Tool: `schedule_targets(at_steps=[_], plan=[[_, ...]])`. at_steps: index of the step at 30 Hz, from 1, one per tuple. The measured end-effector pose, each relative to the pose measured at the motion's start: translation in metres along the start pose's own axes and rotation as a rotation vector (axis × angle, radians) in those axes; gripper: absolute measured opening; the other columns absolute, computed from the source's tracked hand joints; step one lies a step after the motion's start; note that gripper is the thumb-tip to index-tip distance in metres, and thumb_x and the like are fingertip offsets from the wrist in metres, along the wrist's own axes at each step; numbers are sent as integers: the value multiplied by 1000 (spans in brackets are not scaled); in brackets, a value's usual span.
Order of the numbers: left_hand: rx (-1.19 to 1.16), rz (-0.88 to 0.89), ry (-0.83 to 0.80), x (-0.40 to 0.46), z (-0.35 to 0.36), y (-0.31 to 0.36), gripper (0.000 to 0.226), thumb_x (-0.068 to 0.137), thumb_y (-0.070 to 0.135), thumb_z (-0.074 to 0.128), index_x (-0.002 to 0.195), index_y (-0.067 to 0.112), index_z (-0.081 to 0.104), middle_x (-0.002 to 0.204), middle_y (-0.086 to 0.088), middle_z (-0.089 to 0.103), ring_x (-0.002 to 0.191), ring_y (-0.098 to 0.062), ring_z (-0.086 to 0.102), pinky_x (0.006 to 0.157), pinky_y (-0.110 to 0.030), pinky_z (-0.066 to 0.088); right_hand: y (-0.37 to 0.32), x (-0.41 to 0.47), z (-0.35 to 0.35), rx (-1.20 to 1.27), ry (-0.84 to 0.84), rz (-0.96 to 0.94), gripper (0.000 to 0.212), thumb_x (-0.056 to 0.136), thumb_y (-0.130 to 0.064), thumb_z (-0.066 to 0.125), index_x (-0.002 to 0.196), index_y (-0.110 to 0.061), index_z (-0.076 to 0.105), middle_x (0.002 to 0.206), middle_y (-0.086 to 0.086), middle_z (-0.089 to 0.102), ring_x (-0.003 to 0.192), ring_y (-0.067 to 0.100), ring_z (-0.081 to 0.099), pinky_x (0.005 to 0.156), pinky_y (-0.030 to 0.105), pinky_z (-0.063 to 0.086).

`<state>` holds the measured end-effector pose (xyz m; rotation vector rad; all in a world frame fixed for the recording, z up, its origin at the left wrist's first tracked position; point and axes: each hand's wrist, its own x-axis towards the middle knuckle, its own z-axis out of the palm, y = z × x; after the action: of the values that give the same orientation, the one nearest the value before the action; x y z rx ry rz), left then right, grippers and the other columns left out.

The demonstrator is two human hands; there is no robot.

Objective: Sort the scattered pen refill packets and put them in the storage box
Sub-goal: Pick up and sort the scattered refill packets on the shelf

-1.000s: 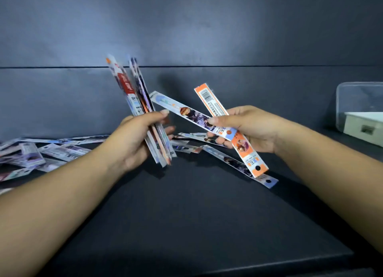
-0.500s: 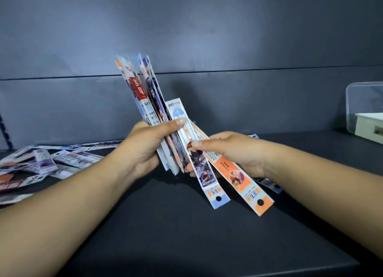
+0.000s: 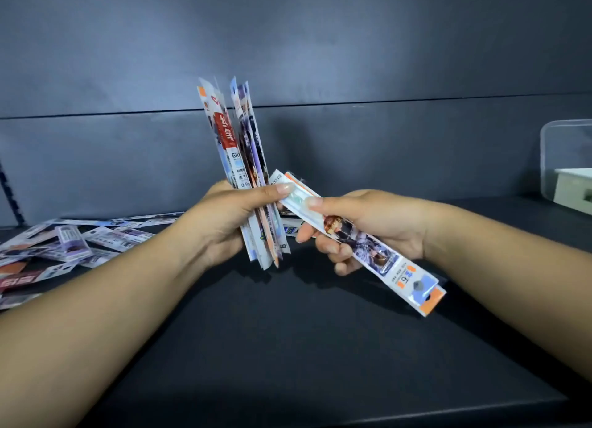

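My left hand point(image 3: 221, 222) grips an upright bunch of pen refill packets point(image 3: 238, 158), red, white and purple, fanned slightly at the top. My right hand point(image 3: 362, 225) holds two stacked packets point(image 3: 378, 254), a blue-white one over an orange one, slanting down to the right. Their upper ends touch the left thumb and the bunch. More loose packets point(image 3: 73, 248) lie scattered on the dark shelf at the left. A few others point(image 3: 290, 227) peek out between my hands. The clear storage box point(image 3: 563, 161) stands at the far right edge, partly cut off.
The dark shelf surface point(image 3: 288, 338) runs to a front edge near the bottom. A dark back wall point(image 3: 320, 59) rises behind. Inside or behind the clear box sits a white object point(image 3: 575, 187).
My right hand has squared its two packets into one stack and tilted them flatter, their top ends now against the left-hand bunch. The bunch stands a little more upright.
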<state>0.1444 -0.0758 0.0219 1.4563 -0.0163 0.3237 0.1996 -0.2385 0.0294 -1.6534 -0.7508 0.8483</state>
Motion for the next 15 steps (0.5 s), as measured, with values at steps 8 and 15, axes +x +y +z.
schedule_targets(at_steps=[8,15], plan=[[36,-107,75,4,-1,-8,23,66,8,69,88,3,64,70,-2,70,49,-3,64,47,-18,51,-1,-11,-44,-409,443,64,25,84,-26,63,73,-4,59,59,6,63,36,11,52,40,16,44],[72,-161,29,4,-5,-8,28,53,17,70,79,8,67,66,2,73,54,-4,66,48,-20,53,9,3,-40,-882,532,362,65,75,-53,63,118,-5,58,116,9,56,109,29,52,87,32,38]])
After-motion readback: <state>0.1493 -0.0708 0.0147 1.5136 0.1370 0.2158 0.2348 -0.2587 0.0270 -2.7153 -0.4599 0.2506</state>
